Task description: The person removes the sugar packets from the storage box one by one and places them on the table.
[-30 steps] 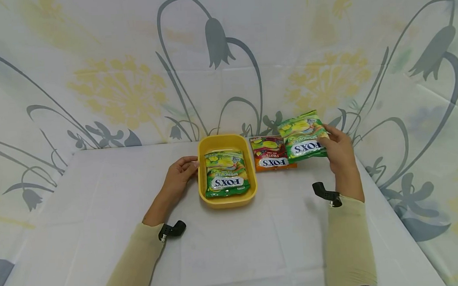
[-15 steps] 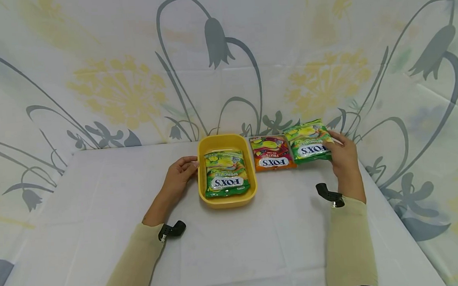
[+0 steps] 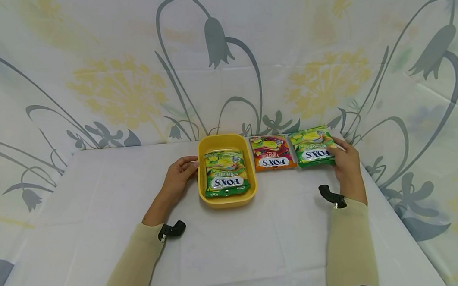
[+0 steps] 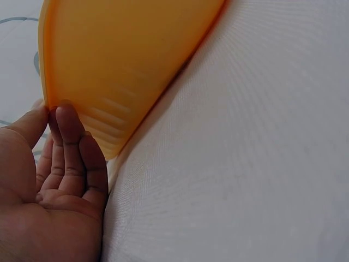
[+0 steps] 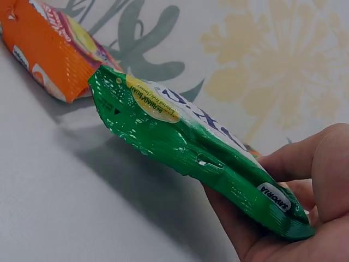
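1. Key relation: the green pack (image 3: 312, 147) is lying directly left of the right hand (image 3: 346, 158), its right-hand edge sitting in the grip. The rest of it is reaching left, toward the red-orange pack (image 3: 272, 153).
2. Right hand is clamping that edge; digits are showing above and below it in the right wrist view.
3. Attitude: near edge of the green pack is riding up off the white table (image 3: 257, 245). Whether the far edge is touching down, can't tell.
4. Axis: green pack is showing only slightly wider than deep, so long axis is giving a weak cue. Big lettering is running roughly left to right, reading upside down in the head view.
5. Gap: its left edge is sitting just beside the red-orange pack. Contact: can't tell, corners are overlapping in the wrist view.
6. Yellow tray (image 3: 228, 202) is standing left of the red-orange pack, long axis running front to back. A second green pack (image 3: 226, 173) is lying inside, printed face up.
7. Left hand (image 3: 179, 176) is pinching the tray's left rim, thumb against fingertips.
8. Nearer hand: right, clearly. Left is sitting across the tray, well apart from the green pack.
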`<state>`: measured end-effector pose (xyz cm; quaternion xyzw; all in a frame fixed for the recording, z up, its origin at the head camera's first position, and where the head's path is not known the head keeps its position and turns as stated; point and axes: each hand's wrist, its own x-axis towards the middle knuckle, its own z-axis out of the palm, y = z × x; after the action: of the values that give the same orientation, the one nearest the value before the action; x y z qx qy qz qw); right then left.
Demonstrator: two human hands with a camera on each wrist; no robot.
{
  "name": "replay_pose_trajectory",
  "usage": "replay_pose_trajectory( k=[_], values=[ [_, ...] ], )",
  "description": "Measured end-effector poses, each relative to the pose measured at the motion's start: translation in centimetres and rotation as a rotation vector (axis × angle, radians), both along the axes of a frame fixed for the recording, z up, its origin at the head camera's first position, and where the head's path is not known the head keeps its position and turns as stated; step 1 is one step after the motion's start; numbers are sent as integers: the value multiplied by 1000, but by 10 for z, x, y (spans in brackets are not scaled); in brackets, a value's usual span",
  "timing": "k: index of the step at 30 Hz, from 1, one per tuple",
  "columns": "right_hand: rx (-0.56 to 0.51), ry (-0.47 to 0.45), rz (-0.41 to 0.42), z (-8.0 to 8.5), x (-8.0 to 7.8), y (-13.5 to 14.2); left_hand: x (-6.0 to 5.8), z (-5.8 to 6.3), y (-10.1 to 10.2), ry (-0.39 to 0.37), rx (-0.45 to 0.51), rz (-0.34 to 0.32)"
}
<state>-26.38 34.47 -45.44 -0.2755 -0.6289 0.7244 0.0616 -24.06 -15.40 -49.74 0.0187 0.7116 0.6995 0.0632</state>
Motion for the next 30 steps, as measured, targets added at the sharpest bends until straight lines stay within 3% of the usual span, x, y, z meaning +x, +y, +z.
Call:
replay_pose_trajectory(
  k=[12, 17, 21, 30],
  values=[
    [-19, -37, -14, -16, -4, 3, 2, 2, 1, 5, 8, 4],
    [39, -29, -34, -21, -7, 2, 1, 2, 1, 15, 10, 1],
    [174, -58, -43, -23, -8, 1, 1, 1, 0, 19, 10, 0],
    [702, -96, 18, -13, 0, -4, 0, 0, 0, 19, 9, -5]
  ],
)
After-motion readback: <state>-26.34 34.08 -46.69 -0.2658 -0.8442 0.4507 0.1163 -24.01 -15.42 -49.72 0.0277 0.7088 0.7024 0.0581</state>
